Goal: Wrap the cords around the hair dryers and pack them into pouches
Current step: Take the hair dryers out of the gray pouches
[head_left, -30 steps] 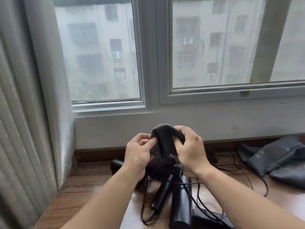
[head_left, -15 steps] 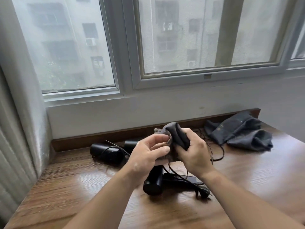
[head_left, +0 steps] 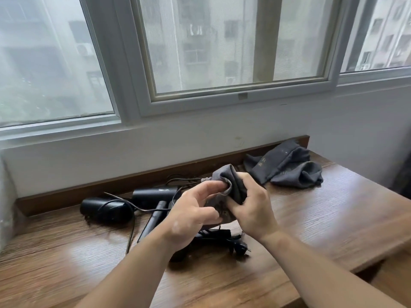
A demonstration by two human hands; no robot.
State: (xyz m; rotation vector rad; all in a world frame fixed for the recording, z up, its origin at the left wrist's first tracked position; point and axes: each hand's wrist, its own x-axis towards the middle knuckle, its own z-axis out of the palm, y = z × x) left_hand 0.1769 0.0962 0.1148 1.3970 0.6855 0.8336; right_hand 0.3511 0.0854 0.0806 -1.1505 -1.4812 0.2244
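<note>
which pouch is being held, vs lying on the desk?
The grey pouch bunched between both hands, above the dryers. The other pouches lie untouched in a heap by the wall, far right.

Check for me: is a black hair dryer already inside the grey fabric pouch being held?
No, the grey fabric pouch hangs crumpled between both hands; black hair dryers lie on the wooden table.

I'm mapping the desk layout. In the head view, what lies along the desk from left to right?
Rounded black hair dryer → boxy black hair dryer → left hand → grey pouch held in both hands → right hand → pile of grey pouches.
</note>
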